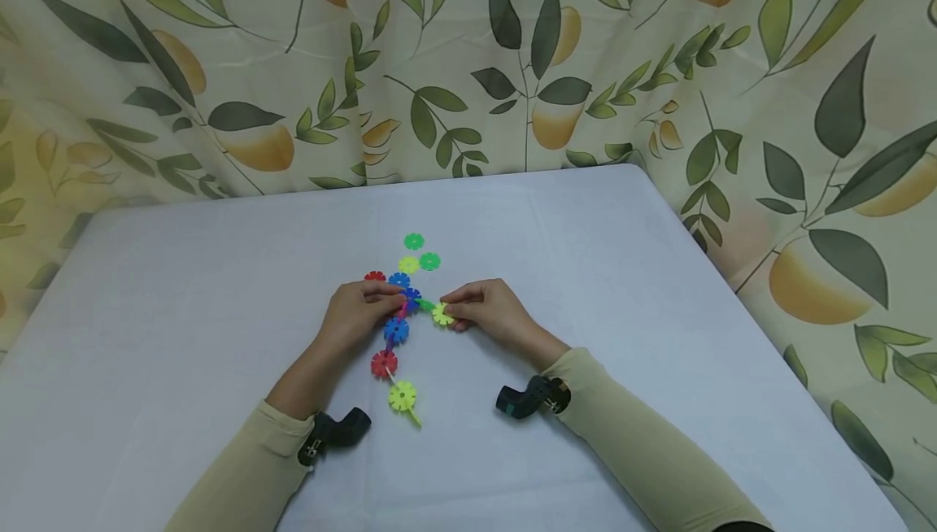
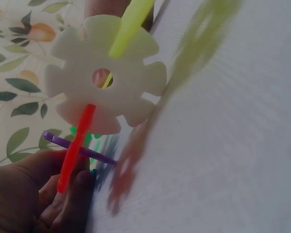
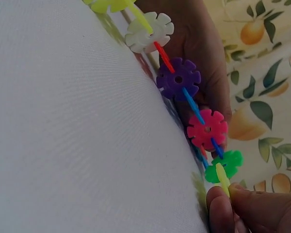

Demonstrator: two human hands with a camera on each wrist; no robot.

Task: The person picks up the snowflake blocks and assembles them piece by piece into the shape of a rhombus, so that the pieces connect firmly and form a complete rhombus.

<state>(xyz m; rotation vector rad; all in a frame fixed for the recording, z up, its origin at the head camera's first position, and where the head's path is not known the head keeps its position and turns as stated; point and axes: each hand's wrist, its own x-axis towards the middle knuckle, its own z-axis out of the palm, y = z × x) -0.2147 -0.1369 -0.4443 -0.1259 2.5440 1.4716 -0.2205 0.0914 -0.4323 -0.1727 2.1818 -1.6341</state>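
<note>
A chain of notched plastic flower discs runs between and below the hands, each slotted crosswise into its neighbour. My left hand (image 1: 355, 316) pinches its upper part near a dark blue disc (image 1: 412, 298) and a pink disc (image 3: 207, 129). With thumb and fingers, my right hand (image 1: 490, 312) pinches a yellow disc (image 1: 442, 315) that meets a green disc (image 3: 234, 161) beside the dark blue one. Down the chain come a blue disc (image 1: 396, 330), a purple disc (image 3: 178, 79), a red disc (image 1: 384, 364), a white disc (image 2: 131, 87) and a yellow-green disc (image 1: 402, 395).
Beyond the hands, two green discs (image 1: 414, 241), a yellow disc (image 1: 408, 264), a red disc (image 1: 375, 276) and a blue disc (image 1: 399, 281) lie on the white tablecloth (image 1: 586, 255). A leaf-and-fruit patterned curtain (image 1: 439, 52) hangs behind the table.
</note>
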